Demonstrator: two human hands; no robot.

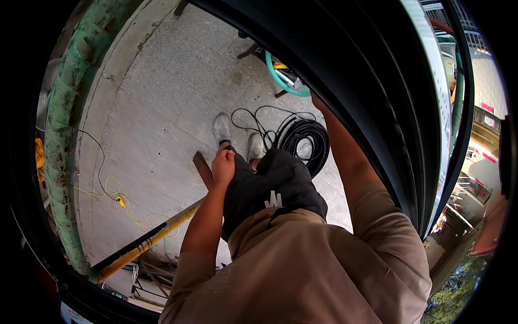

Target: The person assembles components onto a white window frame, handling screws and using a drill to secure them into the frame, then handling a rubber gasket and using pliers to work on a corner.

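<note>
Head view: the left hand (223,166) is curled into a fist by the black trousers (286,183), nothing visible in it. The right hand is hidden behind a dark ribbed panel (372,92); its grip cannot be told. Near it sits a turquoise basin (274,75). Steady footing seems wise: a black coil (320,137) lies right of the left hand.

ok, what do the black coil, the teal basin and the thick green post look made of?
Black coil: probably rubber or plastic, satin; smooth, bendy loops with soft highlights.
Teal basin: likely moulded plastic; smooth, evenly coloured rim.
Green post: worn, rough green surface with dark patches, maybe old paint; metal or otherwise, can't tell.
</note>
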